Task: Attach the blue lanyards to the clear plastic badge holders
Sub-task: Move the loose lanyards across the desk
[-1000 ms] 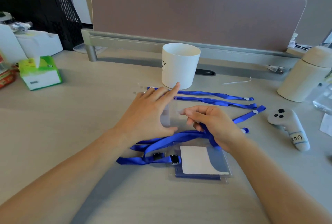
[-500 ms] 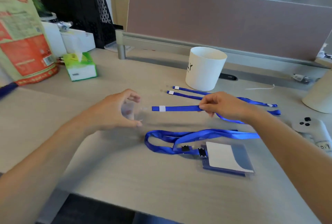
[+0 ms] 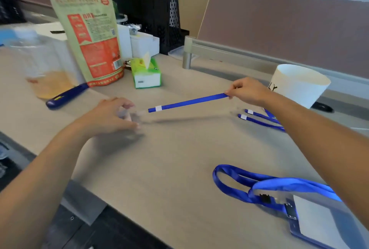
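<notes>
The right grip, seen from the head view, pinched one blue lanyard between thumb and fingertips and held it above the bench, its white-tagged end pointing toward the left grip. The left grip's fingers curled round a clear badge holder, which was blurred. Two spare lanyards lay on the bench under the right forearm, near a white cup. At the near right lay a finished badge, its looped lanyard clipped on.
</notes>
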